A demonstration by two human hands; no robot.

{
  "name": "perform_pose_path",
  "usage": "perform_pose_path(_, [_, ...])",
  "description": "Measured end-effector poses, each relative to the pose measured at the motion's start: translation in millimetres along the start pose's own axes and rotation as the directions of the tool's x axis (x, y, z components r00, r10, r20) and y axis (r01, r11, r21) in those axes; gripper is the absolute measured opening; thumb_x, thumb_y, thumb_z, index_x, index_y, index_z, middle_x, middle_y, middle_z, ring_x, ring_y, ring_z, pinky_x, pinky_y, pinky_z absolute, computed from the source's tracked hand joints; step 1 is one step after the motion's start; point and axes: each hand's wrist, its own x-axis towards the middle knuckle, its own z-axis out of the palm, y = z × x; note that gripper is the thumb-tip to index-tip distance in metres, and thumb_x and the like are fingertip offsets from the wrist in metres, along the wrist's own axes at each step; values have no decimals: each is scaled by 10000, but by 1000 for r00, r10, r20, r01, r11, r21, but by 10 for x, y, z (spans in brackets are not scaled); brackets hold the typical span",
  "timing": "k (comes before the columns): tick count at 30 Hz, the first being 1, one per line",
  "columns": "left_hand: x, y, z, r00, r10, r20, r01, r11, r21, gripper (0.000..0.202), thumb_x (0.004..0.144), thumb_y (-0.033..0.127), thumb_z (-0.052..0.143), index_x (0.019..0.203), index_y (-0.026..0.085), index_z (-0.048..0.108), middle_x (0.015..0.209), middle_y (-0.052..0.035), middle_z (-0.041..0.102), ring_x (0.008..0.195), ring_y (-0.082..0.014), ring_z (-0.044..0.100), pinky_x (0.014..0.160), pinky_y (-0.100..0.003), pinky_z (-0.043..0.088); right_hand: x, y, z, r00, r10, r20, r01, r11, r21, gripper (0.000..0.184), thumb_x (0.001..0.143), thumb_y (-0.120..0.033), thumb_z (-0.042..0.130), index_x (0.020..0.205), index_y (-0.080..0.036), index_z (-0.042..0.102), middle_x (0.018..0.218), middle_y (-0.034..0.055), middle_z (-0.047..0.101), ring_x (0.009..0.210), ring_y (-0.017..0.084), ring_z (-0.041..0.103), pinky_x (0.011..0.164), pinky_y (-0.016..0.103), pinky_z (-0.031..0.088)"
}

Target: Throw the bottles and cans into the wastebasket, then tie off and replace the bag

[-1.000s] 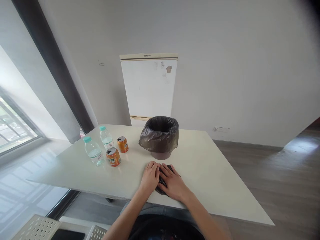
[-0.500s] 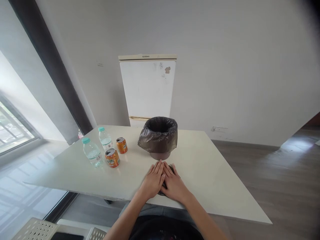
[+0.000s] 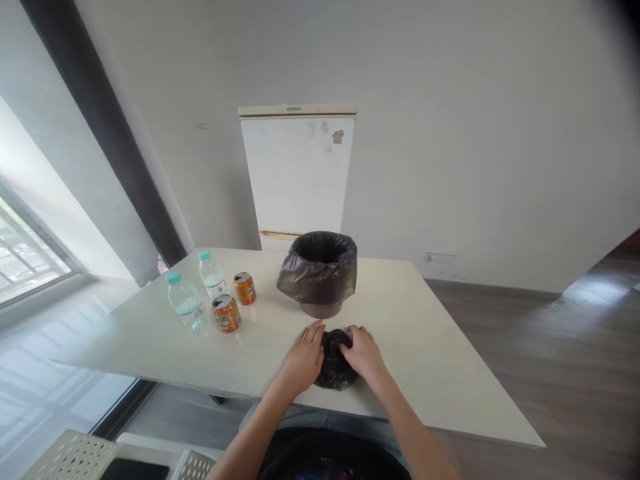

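A crumpled black plastic bag [image 3: 336, 371] lies in a bundle on the table near its front edge. My left hand [image 3: 304, 360] rests along the bag's left side, fingers stretched forward and touching it. On the other side, my right hand [image 3: 364, 352] has its thumb over the bag and its fingers curled at the bag's right edge. Just beyond my fingertips stands a bin [image 3: 321, 311], lined with a dark translucent bag [image 3: 318, 283] folded over its rim. What lies inside the bin is hidden.
Two clear bottles with turquoise caps, a nearer one [image 3: 186, 305] and a farther one [image 3: 212, 275], stand on the white table [image 3: 420, 360] at left. Beside them are two orange cans [image 3: 227, 315]. A white refrigerator [image 3: 299, 177] is behind the table; a perforated basket [image 3: 75, 457] sits lower left.
My hands have moved apart from lying flat together over the black bag. The right hand shifted right and curled its fingers, uncovering the bag between them. The view has shifted slightly.
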Motion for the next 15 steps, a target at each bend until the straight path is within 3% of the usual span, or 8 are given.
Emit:
perform_pose_path(4, [-2,31,-39,998,-50,-43,45,994,-97,462,1084,266,340,1532,189,423,1640,-145,418,1524,-280,402,1246,-528,379,2,-16,7,995,-90,35,89,996,24,137,764,-141,683,869,-206,624,1033,99,667,1040,272,620,902,339,474])
perform_pose_path(9, [-5,27,-44,994,-51,-98,33,983,-180,414,1097,277,333,1498,234,429,1602,-136,443,1496,-262,430,1235,-525,388,-34,65,-38,986,-168,13,163,971,177,175,759,-123,586,783,-252,470,755,-6,633,727,190,592,697,289,424])
perform_pose_path(12, [-4,26,-58,993,-54,-104,32,980,-198,392,1091,258,344,1467,245,455,1579,-137,459,1479,-257,447,1229,-514,395,66,304,-178,987,-132,-90,152,948,280,161,773,-212,605,851,-271,477,746,-19,673,699,200,632,699,303,451])
perform_pose_path(15, [-6,36,-79,994,-65,-83,47,979,-197,363,1082,243,359,1423,249,483,1572,-133,458,1472,-262,450,1218,-518,405,279,715,-438,980,5,-197,51,959,278,210,789,-310,643,960,-280,524,839,15,753,768,235,702,752,335,486])
